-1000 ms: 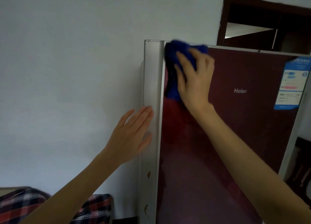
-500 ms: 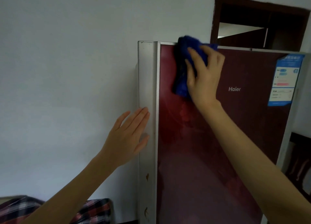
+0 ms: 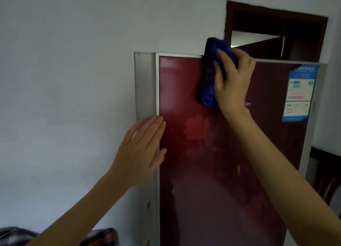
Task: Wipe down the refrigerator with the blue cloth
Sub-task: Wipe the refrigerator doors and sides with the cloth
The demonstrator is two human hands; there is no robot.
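The refrigerator (image 3: 193,172) has a dark red glossy door with a faint flower print and a silver left side. My right hand (image 3: 233,83) presses the bunched blue cloth (image 3: 209,76) flat against the top middle of the door; the cloth reaches over the door's upper edge. My left hand (image 3: 142,149) lies flat with fingers apart on the silver left edge of the refrigerator, holding nothing.
A blue and white energy label (image 3: 299,92) is stuck on the door's upper right. Behind the refrigerator is a dark brown door frame (image 3: 276,20). A white wall (image 3: 64,79) fills the left. Plaid fabric (image 3: 99,236) lies at the bottom left. Dark furniture (image 3: 326,175) stands at the right.
My right hand has slid the blue cloth to the right along the top of the door, from the left corner to the middle. My left hand stays on the silver edge.
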